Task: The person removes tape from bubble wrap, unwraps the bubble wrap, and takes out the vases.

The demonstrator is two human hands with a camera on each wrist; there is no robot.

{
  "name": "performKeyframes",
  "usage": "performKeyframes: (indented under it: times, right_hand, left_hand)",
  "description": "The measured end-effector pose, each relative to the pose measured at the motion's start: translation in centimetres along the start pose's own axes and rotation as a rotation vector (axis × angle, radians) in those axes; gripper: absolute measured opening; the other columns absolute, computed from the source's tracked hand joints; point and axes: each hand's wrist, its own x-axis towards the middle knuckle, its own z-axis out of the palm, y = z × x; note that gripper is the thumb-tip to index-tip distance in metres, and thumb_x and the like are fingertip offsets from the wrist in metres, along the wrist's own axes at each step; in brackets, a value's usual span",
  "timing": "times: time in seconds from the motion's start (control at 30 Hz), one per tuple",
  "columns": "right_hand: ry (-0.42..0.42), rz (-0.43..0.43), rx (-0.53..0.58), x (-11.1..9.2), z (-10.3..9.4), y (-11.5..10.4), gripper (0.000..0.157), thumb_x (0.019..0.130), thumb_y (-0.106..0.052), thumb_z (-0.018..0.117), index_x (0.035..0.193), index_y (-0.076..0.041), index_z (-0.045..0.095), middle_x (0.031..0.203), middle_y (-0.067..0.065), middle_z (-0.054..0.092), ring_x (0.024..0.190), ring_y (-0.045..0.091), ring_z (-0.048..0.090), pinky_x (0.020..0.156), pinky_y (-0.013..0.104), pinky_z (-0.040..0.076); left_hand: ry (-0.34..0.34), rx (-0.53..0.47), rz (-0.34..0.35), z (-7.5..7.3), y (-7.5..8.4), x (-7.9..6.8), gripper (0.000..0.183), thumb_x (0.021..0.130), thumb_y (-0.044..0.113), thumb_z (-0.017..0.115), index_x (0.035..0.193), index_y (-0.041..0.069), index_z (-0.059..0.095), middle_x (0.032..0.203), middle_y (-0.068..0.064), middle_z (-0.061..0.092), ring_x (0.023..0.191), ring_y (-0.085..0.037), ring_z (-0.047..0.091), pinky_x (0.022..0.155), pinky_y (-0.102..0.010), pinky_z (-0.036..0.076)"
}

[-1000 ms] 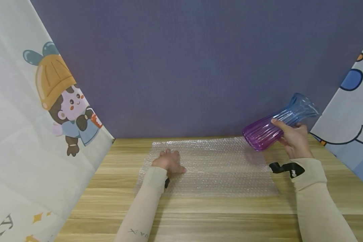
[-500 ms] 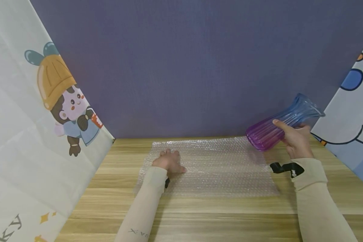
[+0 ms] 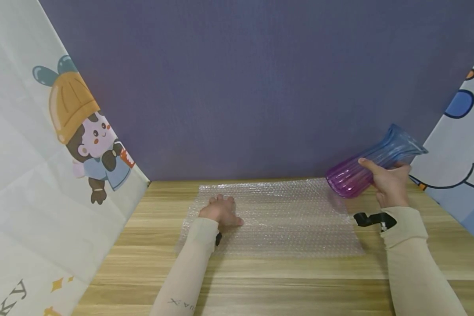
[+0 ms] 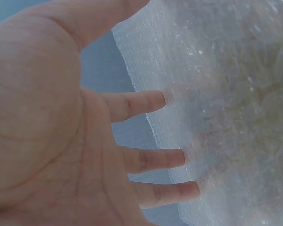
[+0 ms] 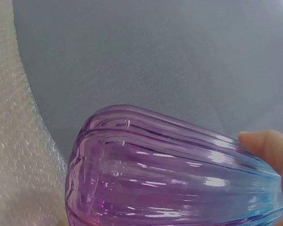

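Observation:
A ribbed glass vase [image 3: 373, 164], purple at the base and fading to blue at its flared mouth, is gripped around its middle by my right hand [image 3: 391, 182]. It lies tilted in the air, base to the left and mouth up to the right, its base overlapping the far right corner of the bubble wrap [image 3: 288, 219]. In the right wrist view the thumb lies along the ribs of the vase [image 5: 155, 174]. My left hand [image 3: 220, 211] rests on the left part of the sheet with fingers spread; in the left wrist view the fingertips [image 4: 174, 157] touch the bubble wrap [image 4: 236, 117].
The bubble wrap lies flat on a wood-grain table [image 3: 260, 285]. Behind the table rises a dark blue-purple panel [image 3: 241, 87]. White printed sheets with cartoon figures slope along the left side [image 3: 23, 175] and right side [image 3: 458, 149].
My right hand has moved the vase slightly to the right, and its base has shifted toward the sheet's right edge. The left hand has stayed in place.

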Motion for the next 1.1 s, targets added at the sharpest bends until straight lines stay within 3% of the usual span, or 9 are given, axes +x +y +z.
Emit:
performKeyframes:
  times: [0.07, 0.17, 0.27, 0.5, 0.8, 1.1]
  right_hand:
    - [0.011, -0.002, 0.000, 0.20, -0.12, 0.09, 0.118, 0.078, -0.029, 0.090, 0.158, -0.025, 0.004, 0.164, -0.003, 0.016, 0.148, 0.011, 0.027, 0.120, 0.028, 0.037]
    - [0.030, 0.011, 0.026, 0.47, -0.28, 0.18, 0.119, 0.076, -0.026, 0.092, 0.158, -0.026, 0.006, 0.163, -0.004, 0.018, 0.145, 0.010, 0.031, 0.106, 0.021, 0.048]
    - [0.045, 0.018, 0.032, 0.64, -0.45, 0.24, 0.121, 0.074, -0.027, 0.093, 0.158, -0.027, 0.006, 0.163, -0.005, 0.017, 0.142, 0.008, 0.031, 0.098, 0.016, 0.048]
    - [0.051, -0.007, 0.005, 0.75, -0.84, 0.43, 0.112, 0.078, -0.032, 0.089, 0.153, -0.029, 0.006, 0.167, -0.002, 0.005, 0.151, 0.009, 0.015, 0.125, 0.026, 0.026]
    - [0.098, -0.074, 0.006, 0.62, -0.80, 0.71, 0.097, 0.078, -0.025, 0.090, 0.139, -0.033, 0.015, 0.161, -0.006, 0.013, 0.151, 0.009, 0.016, 0.125, 0.025, 0.025]
    - [0.124, -0.119, -0.022, 0.74, -0.75, 1.01, 0.093, 0.078, -0.017, 0.089, 0.136, -0.032, 0.017, 0.163, -0.004, 0.011, 0.151, 0.008, 0.013, 0.125, 0.024, 0.024]
  left_hand:
    - [0.001, 0.002, 0.000, -0.01, 0.07, 0.00, 0.096, 0.087, 0.057, 0.074, 0.161, 0.014, 0.032, 0.168, -0.026, 0.017, 0.152, -0.052, 0.021, 0.104, -0.078, 0.040]
    - [0.001, 0.001, -0.002, -0.06, 0.10, -0.11, 0.095, 0.087, 0.057, 0.074, 0.161, 0.014, 0.031, 0.169, -0.026, 0.017, 0.152, -0.052, 0.021, 0.105, -0.078, 0.040]
    - [0.001, 0.005, -0.002, -0.11, 0.12, -0.24, 0.094, 0.088, 0.056, 0.074, 0.161, 0.015, 0.032, 0.168, -0.026, 0.018, 0.152, -0.052, 0.022, 0.105, -0.078, 0.040]
    - [-0.001, 0.008, 0.000, -0.05, 0.17, -0.13, 0.094, 0.087, 0.056, 0.074, 0.160, 0.014, 0.033, 0.168, -0.027, 0.019, 0.151, -0.053, 0.022, 0.105, -0.078, 0.039]
    - [-0.009, 0.014, 0.014, -0.02, -0.12, 0.10, 0.094, 0.088, 0.056, 0.074, 0.160, 0.011, 0.033, 0.167, -0.028, 0.019, 0.151, -0.054, 0.022, 0.106, -0.077, 0.039]
    - [0.002, 0.051, 0.016, 0.07, -0.10, 0.16, 0.094, 0.087, 0.059, 0.073, 0.159, 0.011, 0.035, 0.165, -0.029, 0.025, 0.148, -0.053, 0.028, 0.102, -0.076, 0.044]
